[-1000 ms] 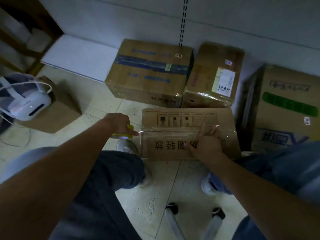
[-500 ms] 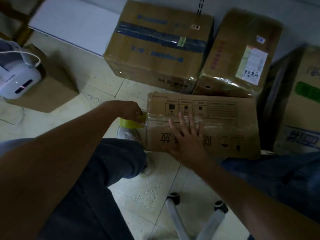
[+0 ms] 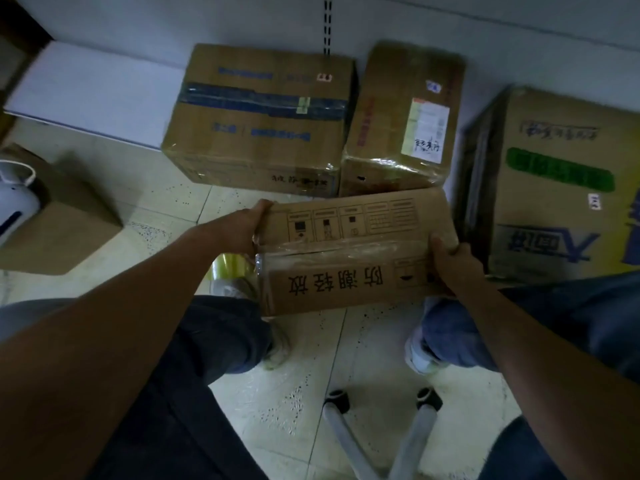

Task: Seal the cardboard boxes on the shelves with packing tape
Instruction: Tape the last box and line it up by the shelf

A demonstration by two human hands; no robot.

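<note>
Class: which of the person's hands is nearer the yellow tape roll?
Left. The left hand grips the box's end just above the tape roll; the right hand holds the opposite end.

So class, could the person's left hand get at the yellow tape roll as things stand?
Probably yes, but not at once: the left hand grips the box end. The tape roll lies just below it, nothing between them, so it must release its grip first.

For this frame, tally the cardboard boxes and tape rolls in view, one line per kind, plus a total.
Cardboard boxes: 5, namely the held box, the blue-taped box, the labelled box, the green-marked box and the plain box at left.
Yellow tape rolls: 1, partly hidden.
Total: 6
</note>
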